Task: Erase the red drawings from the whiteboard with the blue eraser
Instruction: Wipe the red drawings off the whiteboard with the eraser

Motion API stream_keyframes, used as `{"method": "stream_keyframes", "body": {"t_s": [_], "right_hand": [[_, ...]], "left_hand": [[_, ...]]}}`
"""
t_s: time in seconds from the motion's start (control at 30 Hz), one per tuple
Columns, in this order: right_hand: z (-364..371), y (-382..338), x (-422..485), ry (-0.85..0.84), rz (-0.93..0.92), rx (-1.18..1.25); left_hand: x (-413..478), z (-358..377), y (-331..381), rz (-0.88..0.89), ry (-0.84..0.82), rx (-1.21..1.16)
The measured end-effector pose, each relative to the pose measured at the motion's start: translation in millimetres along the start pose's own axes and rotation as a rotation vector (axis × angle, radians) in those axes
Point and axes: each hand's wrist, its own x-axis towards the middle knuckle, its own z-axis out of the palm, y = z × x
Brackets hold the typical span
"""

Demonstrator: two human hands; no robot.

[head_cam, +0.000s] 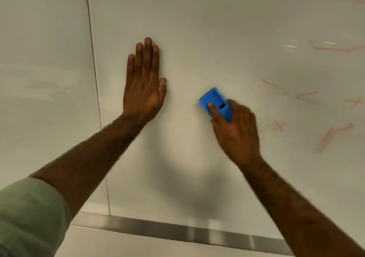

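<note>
A glossy whiteboard (197, 29) fills the view. My left hand (144, 84) lies flat against it with straight fingers, left of centre. My right hand (235, 130) grips the blue eraser (214, 100) and holds it on the board, index finger stretched along its back. Red drawings (308, 96) of arrows, crosses and angled lines sit to the right of the eraser, from mid-height up to the top right corner. A small red cross (278, 126) lies just right of my right hand. The board around the eraser and between my hands shows no marks.
A vertical seam (94, 78) divides the board from another white panel on the left. A metal ledge (177, 229) runs along the board's bottom edge. A green sleeve (29, 213) covers my left upper arm at the lower left.
</note>
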Motion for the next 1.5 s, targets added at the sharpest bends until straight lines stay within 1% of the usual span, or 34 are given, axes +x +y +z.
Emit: {"method": "stream_keyframes", "body": {"t_s": [0.07,0.1,0.13,0.2,0.23,0.27,0.33,0.43,0.47,0.57,0.6,0.63,0.7,0.73,0.77,0.8,0.83,0.9,0.97,1.03,1.07,1.1,1.17,1.2,1.23,1.27,1.3,1.37,1.4,1.43,1.5], "right_hand": [[8.0,-26.8,-31.1,-0.125,-0.053,0.153],[11.4,-37.5,-52.7,-0.165,-0.146,0.184],[16.8,-42.9,-78.0,-0.205,-0.244,0.144],[22.6,-33.4,-103.9,-0.146,-0.402,0.081],[23.4,-23.2,-101.5,-0.078,-0.418,0.051],[21.1,-10.7,-90.4,-0.037,-0.387,0.018],[9.7,12.1,-55.0,0.03,-0.227,0.031],[-13.4,54.8,-1.4,0.212,-0.056,-0.04],[-19.0,61.1,9.7,0.24,0.01,-0.047],[-12.7,39.8,5.8,0.263,0.156,-0.056],[-4.1,24.1,-9.0,0.222,0.141,-0.025],[2.6,12.4,-26.5,0.184,0.074,0.0],[14.0,-10.9,-71.1,0.063,-0.142,0.023],[16.3,-17.5,-90.0,-0.003,-0.23,0.045],[19.3,-14.5,-102.3,-0.044,-0.278,0.067],[16.5,-7.2,-103.5,-0.064,-0.255,0.081],[15.2,4.6,-100.7,-0.055,-0.156,0.083],[6.9,37.5,-87.2,0.049,0.166,0.148],[-8.0,66.4,-76.1,0.175,0.463,0.138],[-14.0,68.9,-71.9,0.293,0.66,0.183],[-13.6,62.4,-71.0,0.32,0.738,0.182],[-8.4,47.7,-67.9,0.308,0.766,0.2],[-0.8,13.3,-67.2,0.271,0.701,0.209],[3.3,-1.4,-70.0,0.209,0.623,0.216],[5.4,-8.2,-75.2,0.157,0.506,0.193],[3.3,-3.7,-80.6,0.135,0.398,0.179],[1.0,7.7,-83.6,0.121,0.361,0.172],[-12.2,46.0,-81.1,0.14,0.482,0.218],[-15.7,65.5,-79.2,0.208,0.556,0.199],[-17.4,82.2,-74.1,0.271,0.667,0.165],[-27.1,106.5,-62.4,0.357,0.826,0.111]], "left_hand": [[-5.1,2.0,9.6,0.009,-0.01,-0.005],[-9.2,3.3,14.2,0.023,-0.02,0.001],[-13.1,5.6,19.4,0.043,-0.027,0.008],[-17.6,8.1,25.5,0.073,-0.045,0.028],[-18.1,9.7,28.1,0.081,-0.045,0.038],[-17.7,11.4,30.1,0.09,-0.045,0.048],[-17.3,12.0,30.7,0.099,-0.056,0.056],[-15.9,11.8,34.1,0.105,-0.071,0.063],[-15.2,11.4,36.8,0.109,-0.078,0.057],[-16.5,10.6,42.3,0.096,-0.097,0.047],[-19.3,10.0,42.2,0.086,-0.106,0.038],[-17.4,10.2,44.7,0.092,-0.1,0.03],[-10.6,11.6,50.2,0.127,-0.09,0.039],[-6.7,11.3,50.2,0.141,-0.092,0.05],[-0.9,12.1,52.9,0.162,-0.093,0.053],[4.1,12.9,55.1,0.184,-0.096,0.052],[8.9,13.2,57.7,0.2,-0.1,0.049],[16.0,13.9,62.4,0.214,-0.107,0.046],[18.5,13.4,67.3,0.203,-0.098,0.044],[19.8,12.3,73.7,0.186,-0.093,0.041],[22.7,12.4,78.8,0.186,-0.091,0.036],[24.9,12.1,80.5,0.18,-0.092,0.039],[31.6,12.5,86.7,0.191,-0.085,0.039],[34.5,12.4,89.9,0.197,-0.082,0.038],[37.4,12.2,93.9,0.203,-0.081,0.035],[41.5,11.7,98.5,0.207,-0.082,0.027],[44.7,11.0,102.0,0.207,-0.084,0.021],[56.2,11.3,116.0,0.221,-0.068,0.011],[62.5,12.3,124.9,0.226,-0.057,0.009],[69.9,13.1,133.3,0.228,-0.049,0.005],[78.0,14.0,146.2,0.205,-0.049,0.004]]}}
